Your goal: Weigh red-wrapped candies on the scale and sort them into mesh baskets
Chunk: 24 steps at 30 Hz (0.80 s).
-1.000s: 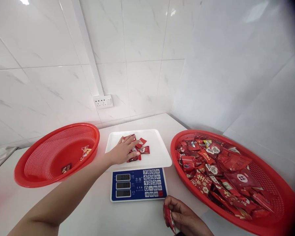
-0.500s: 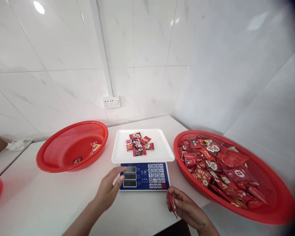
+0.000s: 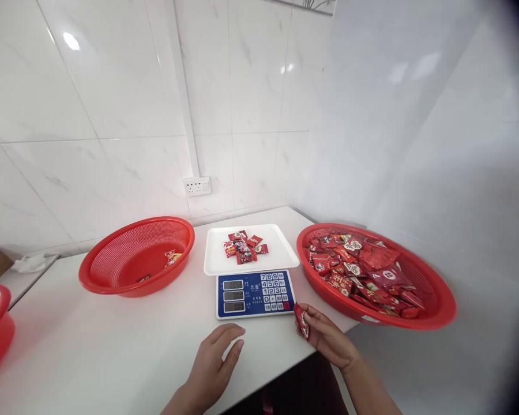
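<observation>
1 wall socket (image 3: pixel 197 185) under 1 white conduit (image 3: pixel 184 95)

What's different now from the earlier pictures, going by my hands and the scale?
Your left hand has drawn back toward you, from over the red packets on the white tray to in front of the scale's blue panel, with nothing visible in it. Your right hand still holds its red packet. The packets on the tray and both mesh baskets look unmoved; only the camera view shifted.

Head cam, fwd/down, mid-dist., far R prob. blurred
</observation>
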Each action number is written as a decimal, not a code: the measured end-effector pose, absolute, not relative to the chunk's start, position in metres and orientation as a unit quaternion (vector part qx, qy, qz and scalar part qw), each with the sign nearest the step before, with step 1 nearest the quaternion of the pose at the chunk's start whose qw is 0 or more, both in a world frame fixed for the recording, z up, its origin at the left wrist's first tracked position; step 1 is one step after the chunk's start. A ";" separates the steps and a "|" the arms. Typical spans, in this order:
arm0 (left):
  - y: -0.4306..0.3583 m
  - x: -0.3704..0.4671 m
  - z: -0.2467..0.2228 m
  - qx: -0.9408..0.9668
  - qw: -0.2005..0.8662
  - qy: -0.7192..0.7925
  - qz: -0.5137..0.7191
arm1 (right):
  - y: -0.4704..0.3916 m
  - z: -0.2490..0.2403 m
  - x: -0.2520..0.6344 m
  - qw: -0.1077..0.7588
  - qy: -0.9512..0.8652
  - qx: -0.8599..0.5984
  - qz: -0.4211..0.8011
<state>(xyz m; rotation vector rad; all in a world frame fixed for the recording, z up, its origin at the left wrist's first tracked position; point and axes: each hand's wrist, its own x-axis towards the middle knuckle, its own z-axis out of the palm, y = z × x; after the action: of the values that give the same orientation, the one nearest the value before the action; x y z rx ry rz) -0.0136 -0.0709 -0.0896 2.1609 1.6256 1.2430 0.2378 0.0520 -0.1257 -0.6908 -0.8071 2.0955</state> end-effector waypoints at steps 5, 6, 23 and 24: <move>-0.084 -0.020 -0.096 0.717 0.069 0.554 0.417 | 0.052 -0.125 0.239 0.394 -0.295 -0.262 0.830; -0.085 -0.021 -0.097 0.715 0.065 0.557 0.418 | 0.053 -0.125 0.239 0.393 -0.290 -0.262 0.832; -0.048 -0.040 -0.077 0.714 -0.006 0.556 0.426 | 0.062 -0.136 0.245 0.350 -0.249 -0.272 0.861; -0.045 -0.045 -0.076 0.711 -0.020 0.560 0.424 | 0.062 -0.135 0.245 0.347 -0.248 -0.276 0.861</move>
<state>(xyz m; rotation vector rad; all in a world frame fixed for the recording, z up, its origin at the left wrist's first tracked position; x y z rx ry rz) -0.0445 -0.0450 -0.0755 2.2639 1.7836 1.3496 0.2453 0.0623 -0.1355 -0.7152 -0.6443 2.2351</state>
